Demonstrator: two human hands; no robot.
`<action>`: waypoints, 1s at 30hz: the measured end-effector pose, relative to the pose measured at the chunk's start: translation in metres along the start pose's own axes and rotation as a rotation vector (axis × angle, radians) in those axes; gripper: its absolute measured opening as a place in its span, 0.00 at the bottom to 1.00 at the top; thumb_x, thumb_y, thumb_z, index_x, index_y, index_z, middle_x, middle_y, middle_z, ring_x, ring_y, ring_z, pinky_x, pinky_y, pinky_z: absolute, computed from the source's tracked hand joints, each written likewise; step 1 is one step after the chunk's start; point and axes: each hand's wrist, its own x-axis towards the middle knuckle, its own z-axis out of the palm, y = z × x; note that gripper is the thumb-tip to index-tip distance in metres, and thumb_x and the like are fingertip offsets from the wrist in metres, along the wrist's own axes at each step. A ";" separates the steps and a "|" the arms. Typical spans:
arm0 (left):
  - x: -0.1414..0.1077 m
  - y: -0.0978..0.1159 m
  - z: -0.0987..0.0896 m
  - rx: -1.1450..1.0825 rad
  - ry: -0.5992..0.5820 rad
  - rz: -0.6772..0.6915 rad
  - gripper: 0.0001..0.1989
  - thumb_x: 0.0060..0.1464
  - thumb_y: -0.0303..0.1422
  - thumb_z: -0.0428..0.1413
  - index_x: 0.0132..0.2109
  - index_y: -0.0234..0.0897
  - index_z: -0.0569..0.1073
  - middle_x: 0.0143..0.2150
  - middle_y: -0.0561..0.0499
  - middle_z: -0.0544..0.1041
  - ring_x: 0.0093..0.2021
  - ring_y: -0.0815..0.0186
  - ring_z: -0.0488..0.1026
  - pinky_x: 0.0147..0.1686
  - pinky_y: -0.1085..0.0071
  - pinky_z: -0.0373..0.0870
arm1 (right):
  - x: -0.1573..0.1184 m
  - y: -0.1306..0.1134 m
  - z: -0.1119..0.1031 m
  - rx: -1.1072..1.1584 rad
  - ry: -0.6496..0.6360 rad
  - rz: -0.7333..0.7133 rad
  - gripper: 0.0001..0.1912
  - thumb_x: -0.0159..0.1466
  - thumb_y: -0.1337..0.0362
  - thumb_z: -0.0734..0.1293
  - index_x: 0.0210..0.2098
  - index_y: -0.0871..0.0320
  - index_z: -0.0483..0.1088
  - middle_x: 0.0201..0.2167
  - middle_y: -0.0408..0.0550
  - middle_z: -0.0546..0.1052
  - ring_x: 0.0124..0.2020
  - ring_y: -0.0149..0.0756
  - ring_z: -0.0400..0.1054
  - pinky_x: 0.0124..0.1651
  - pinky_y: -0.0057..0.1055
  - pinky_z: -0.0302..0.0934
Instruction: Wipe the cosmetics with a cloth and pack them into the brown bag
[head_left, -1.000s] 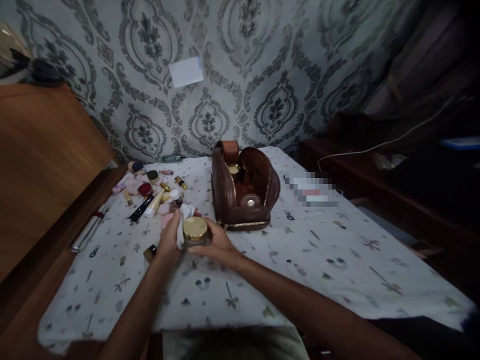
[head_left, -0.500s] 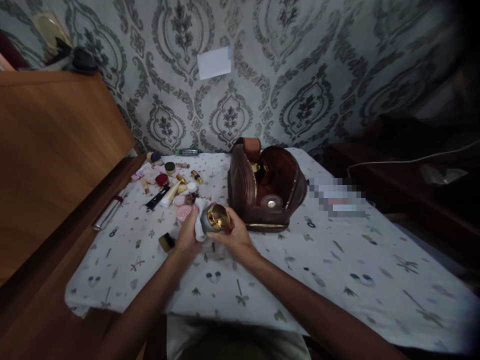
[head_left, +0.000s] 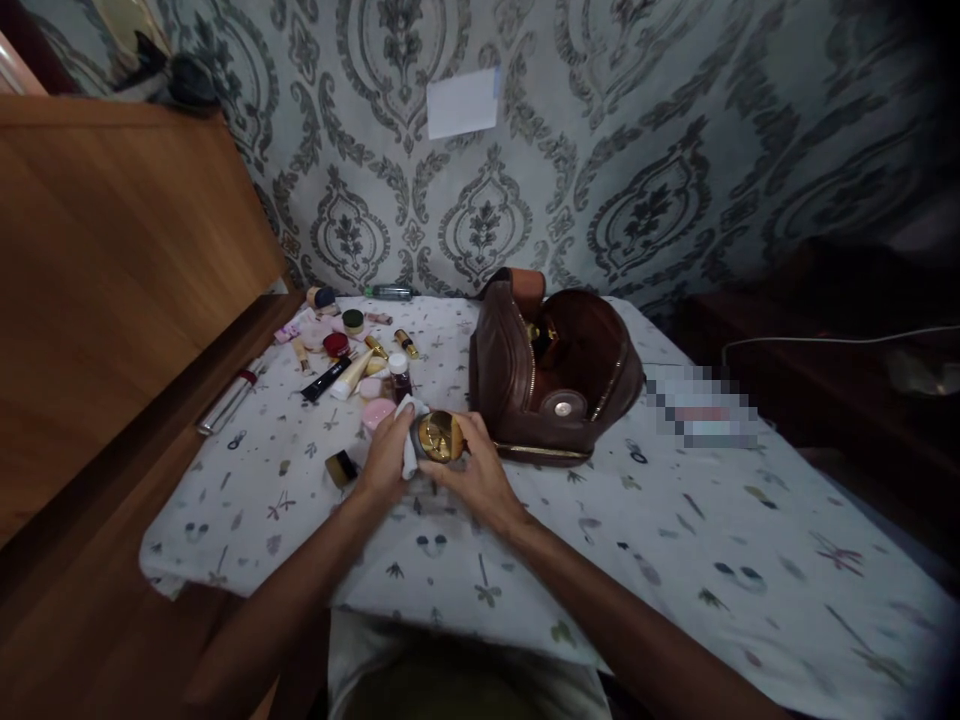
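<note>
Between my hands, just above the table, is a jar with a shiny gold lid. My right hand is closed round its right side. My left hand grips a white cloth and presses it against the jar's left side. Most of the jar's body is hidden by the cloth and fingers. Behind my left hand lie a pink round container and a small bottle with a white cap. A brown leather bag stands unzipped beyond my right hand, with gold-coloured items inside.
Several cosmetics, including a red jar, a black tube and a cream tube, lie at the back left. A black-and-gold cap sits near my left wrist. A wooden cabinet borders the left; a blurred patch lies right.
The view has shifted slightly. The gold lid has turned a little in my hands, and the cloth has moved along the jar's side. Both hands keep their hold.
</note>
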 end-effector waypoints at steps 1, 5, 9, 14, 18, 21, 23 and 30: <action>0.000 0.000 0.000 0.023 0.008 0.020 0.23 0.39 0.50 0.67 0.31 0.36 0.74 0.25 0.56 0.75 0.27 0.68 0.72 0.31 0.72 0.69 | -0.001 0.000 0.000 -0.013 0.001 0.007 0.29 0.55 0.52 0.75 0.53 0.54 0.70 0.46 0.50 0.70 0.48 0.45 0.68 0.54 0.44 0.65; 0.001 -0.001 -0.004 0.091 0.000 0.046 0.22 0.43 0.50 0.65 0.34 0.36 0.73 0.30 0.55 0.76 0.32 0.67 0.73 0.35 0.72 0.69 | -0.004 0.003 0.001 -0.033 0.030 0.017 0.31 0.56 0.52 0.74 0.56 0.54 0.67 0.48 0.51 0.73 0.49 0.46 0.69 0.52 0.43 0.66; 0.004 0.005 -0.010 0.202 -0.049 0.046 0.20 0.46 0.49 0.62 0.34 0.37 0.72 0.28 0.56 0.73 0.30 0.68 0.69 0.32 0.72 0.66 | -0.004 0.011 0.004 0.004 0.002 -0.040 0.29 0.57 0.51 0.74 0.55 0.54 0.68 0.48 0.52 0.76 0.48 0.45 0.71 0.48 0.40 0.68; 0.013 0.016 -0.023 0.361 -0.143 0.007 0.18 0.44 0.46 0.64 0.30 0.36 0.72 0.25 0.57 0.70 0.27 0.69 0.64 0.28 0.73 0.60 | -0.003 0.017 0.002 -0.067 -0.100 -0.247 0.32 0.59 0.50 0.74 0.59 0.53 0.67 0.51 0.54 0.75 0.52 0.47 0.71 0.53 0.42 0.67; 0.020 0.019 -0.034 0.438 -0.211 -0.027 0.17 0.46 0.46 0.63 0.28 0.36 0.72 0.24 0.57 0.69 0.27 0.69 0.63 0.29 0.72 0.59 | -0.003 0.012 -0.003 -0.092 -0.228 -0.403 0.34 0.60 0.53 0.73 0.63 0.51 0.64 0.53 0.55 0.75 0.54 0.46 0.69 0.56 0.44 0.66; 0.022 0.019 -0.039 0.466 -0.258 -0.042 0.17 0.46 0.45 0.63 0.28 0.36 0.72 0.24 0.56 0.70 0.27 0.68 0.64 0.30 0.72 0.60 | -0.004 0.008 -0.003 -0.082 -0.338 -0.467 0.34 0.61 0.56 0.74 0.64 0.49 0.62 0.55 0.55 0.74 0.55 0.46 0.68 0.56 0.45 0.66; 0.023 0.020 -0.039 0.474 -0.289 -0.047 0.17 0.46 0.46 0.64 0.30 0.35 0.73 0.24 0.56 0.70 0.27 0.69 0.64 0.29 0.72 0.60 | -0.007 0.004 -0.001 -0.052 -0.413 -0.483 0.34 0.60 0.58 0.74 0.64 0.48 0.63 0.55 0.54 0.74 0.55 0.45 0.67 0.56 0.44 0.66; 0.018 0.027 -0.030 0.222 -0.376 -0.199 0.22 0.48 0.42 0.65 0.48 0.36 0.76 0.30 0.52 0.78 0.32 0.64 0.75 0.35 0.71 0.69 | -0.012 -0.001 0.005 0.308 -0.409 -0.076 0.34 0.53 0.55 0.79 0.58 0.47 0.70 0.52 0.49 0.73 0.52 0.42 0.70 0.55 0.41 0.67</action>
